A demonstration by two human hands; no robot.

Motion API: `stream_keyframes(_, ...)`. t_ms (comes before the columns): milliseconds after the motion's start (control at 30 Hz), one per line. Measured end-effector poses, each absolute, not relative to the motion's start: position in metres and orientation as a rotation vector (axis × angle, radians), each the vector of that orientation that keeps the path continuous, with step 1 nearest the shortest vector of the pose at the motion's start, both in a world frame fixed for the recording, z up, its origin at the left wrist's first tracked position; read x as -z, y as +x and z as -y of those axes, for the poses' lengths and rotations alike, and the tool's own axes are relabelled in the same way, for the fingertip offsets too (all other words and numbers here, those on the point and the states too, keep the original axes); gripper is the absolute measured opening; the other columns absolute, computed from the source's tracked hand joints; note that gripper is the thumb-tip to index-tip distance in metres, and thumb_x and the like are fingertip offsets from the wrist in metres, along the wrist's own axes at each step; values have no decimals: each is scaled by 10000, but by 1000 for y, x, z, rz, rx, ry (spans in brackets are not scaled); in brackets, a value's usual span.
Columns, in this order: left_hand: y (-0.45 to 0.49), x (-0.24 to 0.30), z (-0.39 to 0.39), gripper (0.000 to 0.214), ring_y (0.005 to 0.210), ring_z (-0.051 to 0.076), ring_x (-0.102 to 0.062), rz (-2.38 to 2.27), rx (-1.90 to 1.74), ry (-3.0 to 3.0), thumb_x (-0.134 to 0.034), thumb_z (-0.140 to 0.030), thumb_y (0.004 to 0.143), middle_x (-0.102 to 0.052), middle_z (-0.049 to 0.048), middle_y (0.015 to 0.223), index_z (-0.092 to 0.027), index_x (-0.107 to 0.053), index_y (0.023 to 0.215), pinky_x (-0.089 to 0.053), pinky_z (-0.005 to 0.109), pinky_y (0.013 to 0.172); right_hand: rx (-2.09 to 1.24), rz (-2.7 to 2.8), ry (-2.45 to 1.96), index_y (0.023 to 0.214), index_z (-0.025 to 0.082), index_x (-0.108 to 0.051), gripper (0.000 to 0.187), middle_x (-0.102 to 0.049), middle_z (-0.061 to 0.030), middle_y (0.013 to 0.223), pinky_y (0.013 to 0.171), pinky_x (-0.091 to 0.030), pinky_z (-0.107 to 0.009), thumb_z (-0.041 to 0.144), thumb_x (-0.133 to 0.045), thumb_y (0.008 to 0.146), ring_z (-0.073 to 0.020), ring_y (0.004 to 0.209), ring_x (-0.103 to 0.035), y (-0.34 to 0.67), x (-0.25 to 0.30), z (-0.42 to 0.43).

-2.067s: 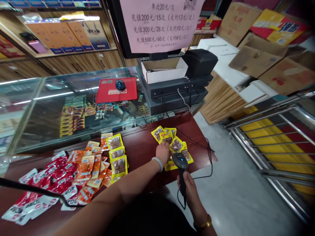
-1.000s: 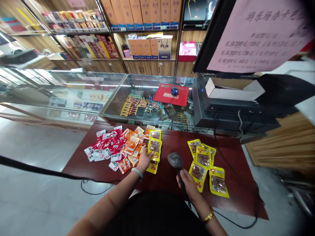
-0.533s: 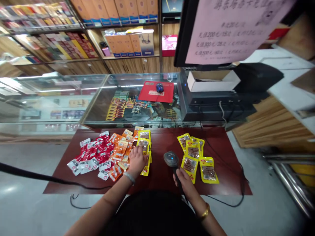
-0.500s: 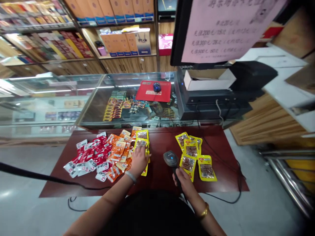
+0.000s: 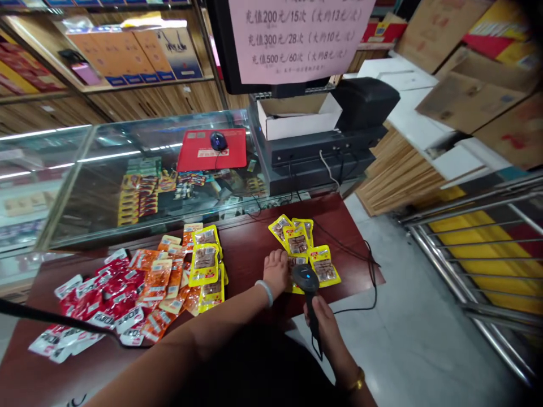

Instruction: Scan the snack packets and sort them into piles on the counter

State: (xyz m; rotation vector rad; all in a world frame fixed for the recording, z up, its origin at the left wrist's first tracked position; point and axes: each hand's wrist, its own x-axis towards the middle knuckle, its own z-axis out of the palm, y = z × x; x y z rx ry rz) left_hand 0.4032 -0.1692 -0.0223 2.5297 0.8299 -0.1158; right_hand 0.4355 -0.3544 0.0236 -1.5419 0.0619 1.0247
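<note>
My right hand (image 5: 324, 319) is wrapped round the handle of a black barcode scanner (image 5: 306, 278), whose head shows a blue light. The scanner is over the lower part of a group of yellow snack packets (image 5: 324, 268) with clear windows. My left hand (image 5: 276, 270) lies palm down at the left edge of the packet partly hidden by the scanner. Its fingers point forward, and nothing shows in them. Further left, more yellow packets (image 5: 204, 264) lie beside orange packets (image 5: 158, 278) and a pile of red and white packets (image 5: 104, 294).
Behind the dark red table (image 5: 244, 249) stands a glass display counter (image 5: 169, 127) with a red mouse pad (image 5: 186, 155). A monitor with a pink sheet (image 5: 297, 39) rises beyond it. The scanner cable (image 5: 356, 310) trails right, near a metal rack (image 5: 475, 282).
My left hand has moved right, from the left yellow packets to the right group. The scanner has moved over that group in my right hand. The camera view has turned right.
</note>
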Motion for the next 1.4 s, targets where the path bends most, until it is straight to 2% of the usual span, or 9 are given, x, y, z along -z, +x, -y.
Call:
stream_keyframes(133, 401, 24, 167, 578, 1148, 300, -474, -841, 117, 2466, -713, -323, 655, -531, 149, 1224, -159, -485, 1161, -359, 412, 949, -1017, -75, -1553, 739, 196, -564, 464, -553, 18, 612, 485, -354, -230, 656, -585, 793, -111, 505, -473, 436, -20, 360)
stream_keyframes(267, 386, 27, 159, 550, 905, 230, -619, -852, 138, 2188, -654, -229, 731, -640, 90, 964, -169, -385, 1207, -443, 336, 815, -1039, -38, -1568, 698, 192, -571, 515, -540, 19, 559, 462, -336, -229, 704, -609, 734, -105, 468, -454, 438, -30, 347)
stream_keyframes(433, 353, 19, 132, 618, 889, 196, -648, -1041, -43, 1815, -716, -211, 695, -651, 71, 1006, -202, -346, 1189, -478, 274, 757, -1165, 5, -1523, 704, 196, -565, 539, -538, 24, 558, 458, -338, -216, 724, -662, 662, -94, 464, -446, 438, -47, 318)
stream_keyframes(600, 305, 2, 103, 548, 850, 184, -653, -1136, -122, 1708, -708, -198, 696, -659, 51, 948, -198, -397, 1147, -491, 260, 718, -1308, 144, -1466, 773, 203, -576, 528, -522, 35, 560, 443, -332, -220, 714, -660, 673, -99, 457, -435, 426, -50, 286)
stream_keyframes(733, 270, -2, 92, 560, 845, 195, -650, -1273, -174, 1732, -713, -211, 683, -656, 57, 935, -182, -436, 1170, -502, 293, 744, -1426, 292, -1411, 858, 201, -583, 511, -521, 37, 591, 449, -322, -215, 691, -634, 721, -100, 476, -438, 414, -51, 264)
stream_keyframes(900, 236, -10, 76, 617, 888, 227, -661, -1384, -180, 1688, -733, -260, 666, -668, 67, 949, -174, -427, 1194, -505, 324, 778, -1498, 402, -1385, 838, 199, -579, 490, -515, 33, 599, 467, -338, -221, 680, -614, 748, -104, 490, -438, 404, -54, 248)
stream_keyframes(1133, 198, -32, 29, 680, 980, 262, -644, -1625, -119, 1808, -657, -337, 760, -657, 118, 1072, -177, -343, 1341, -476, 355, 851, -1453, 375, -1406, 860, 199, -595, 492, -530, 33, 598, 458, -357, -214, 675, -628, 739, -96, 478, -441, 406, -52, 250)
stream_keyframes(1300, 223, -32, 24, 742, 1251, 358, -441, -1896, -268, 2182, -666, -409, 747, -505, 185, 1315, -169, -355, 1377, -334, 488, 1031, -1380, 213, -1422, 831, 198, -592, 519, -540, 34, 580, 440, -341, -205, 691, -664, 689, -92, 462, -450, 416, -53, 266)
stream_keyframes(1400, 273, -25, 41, 573, 1202, 318, -474, -1561, -296, 2316, -653, -425, 770, -557, 140, 1236, -194, -487, 1267, -342, 456, 1034, -1303, 145, -1442, 814, 194, -588, 533, -529, 40, 554, 432, -329, -210, 702, -666, 674, -94, 445, -442, 423, -50, 279)
